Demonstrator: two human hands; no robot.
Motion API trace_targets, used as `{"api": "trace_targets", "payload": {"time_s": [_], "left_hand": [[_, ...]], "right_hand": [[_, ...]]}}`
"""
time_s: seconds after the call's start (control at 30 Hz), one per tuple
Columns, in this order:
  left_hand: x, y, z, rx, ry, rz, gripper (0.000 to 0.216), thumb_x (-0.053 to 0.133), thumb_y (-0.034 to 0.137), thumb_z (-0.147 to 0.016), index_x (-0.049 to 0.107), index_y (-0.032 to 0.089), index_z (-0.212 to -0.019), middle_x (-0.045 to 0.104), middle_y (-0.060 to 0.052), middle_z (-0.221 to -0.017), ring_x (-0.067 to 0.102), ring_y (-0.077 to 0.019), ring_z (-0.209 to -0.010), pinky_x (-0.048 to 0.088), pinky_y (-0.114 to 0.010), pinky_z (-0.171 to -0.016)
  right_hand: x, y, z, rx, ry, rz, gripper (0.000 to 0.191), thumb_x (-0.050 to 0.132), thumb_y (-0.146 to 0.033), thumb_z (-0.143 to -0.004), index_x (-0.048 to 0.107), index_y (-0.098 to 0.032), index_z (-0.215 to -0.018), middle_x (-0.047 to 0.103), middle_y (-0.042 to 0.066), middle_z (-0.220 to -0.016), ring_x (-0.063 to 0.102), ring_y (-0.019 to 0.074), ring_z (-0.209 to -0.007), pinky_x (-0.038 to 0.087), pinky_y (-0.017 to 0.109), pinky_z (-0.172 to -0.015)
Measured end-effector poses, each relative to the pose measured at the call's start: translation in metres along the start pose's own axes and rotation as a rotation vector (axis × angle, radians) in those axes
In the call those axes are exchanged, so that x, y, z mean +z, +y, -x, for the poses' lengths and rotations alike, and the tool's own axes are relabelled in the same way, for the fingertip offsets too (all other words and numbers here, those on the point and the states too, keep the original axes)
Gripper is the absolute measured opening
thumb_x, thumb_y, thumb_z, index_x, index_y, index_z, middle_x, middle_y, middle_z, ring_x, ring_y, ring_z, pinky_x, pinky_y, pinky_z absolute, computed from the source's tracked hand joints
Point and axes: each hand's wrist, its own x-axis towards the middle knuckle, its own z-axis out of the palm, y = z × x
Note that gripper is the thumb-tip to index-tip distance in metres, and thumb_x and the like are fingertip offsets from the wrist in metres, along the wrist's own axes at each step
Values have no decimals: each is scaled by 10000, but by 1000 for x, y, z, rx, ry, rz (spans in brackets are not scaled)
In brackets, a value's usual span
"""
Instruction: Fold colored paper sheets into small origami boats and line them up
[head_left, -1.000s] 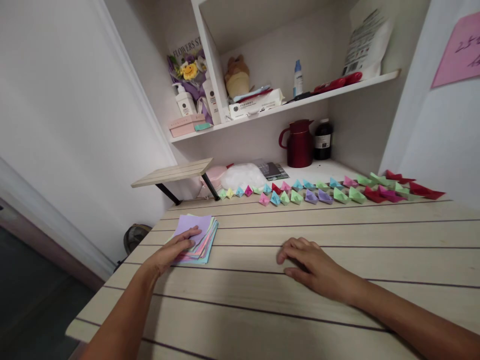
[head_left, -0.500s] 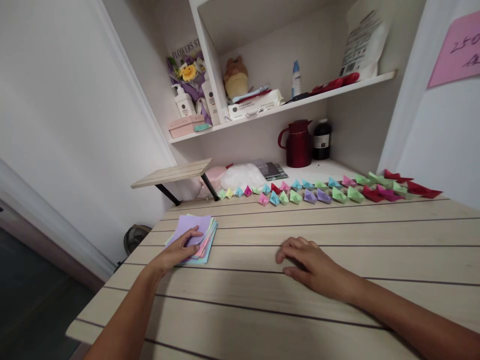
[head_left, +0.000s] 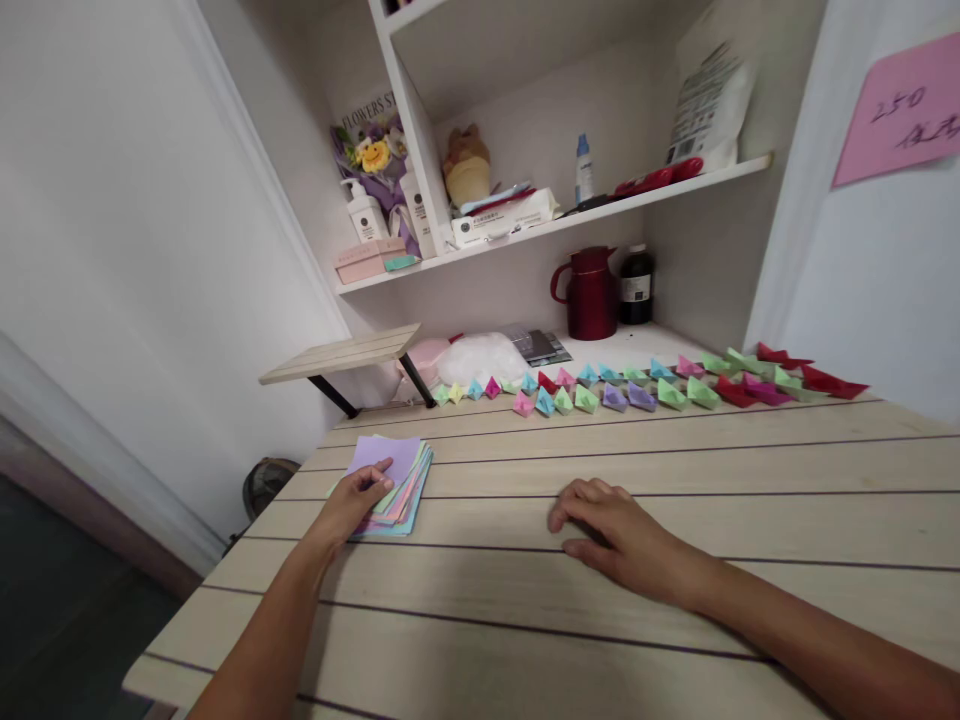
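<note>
My left hand (head_left: 351, 505) touches a stack of square multicoloured paper (head_left: 405, 488) near the left edge of the pale striped table (head_left: 487, 480), grip unclear; my right hand (head_left: 611, 530) lies half-open.

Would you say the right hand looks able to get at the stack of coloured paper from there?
Probably yes: only tabletop shows between the right hand and the stack of coloured paper, though the left hand partly covers it.

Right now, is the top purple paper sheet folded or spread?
Spread: the purple paper sheet shows one broad face atop the multicoloured paper stack; your left hand hides part.
</note>
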Motion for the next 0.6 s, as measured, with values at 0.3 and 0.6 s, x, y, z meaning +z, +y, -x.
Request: {"api": "trace_targets", "payload": {"time_s": [0.3,0.6], "left_hand": [[-28,64,-6,214,501,289,290,788,396,-627,650,205,-796,687,44,-706,612,-124,-740,459,-195,-726],[93,121,-5,-172,49,937,194,525,53,-855,664,124,-970,747,-75,-861,704,-146,-754,586,-239,-673]], "right_hand": [[-3,-3,0,11,61,-155,330,600,-186,-784,606,-285,-1099,587,51,-1108,515,247,-1064,378,432,-947],[-25,15,1,142,235,-888,1151,858,-340,-568,161,-348,-1484,272,118,-1495,386,275,-1317,295,460,-1086]]}}
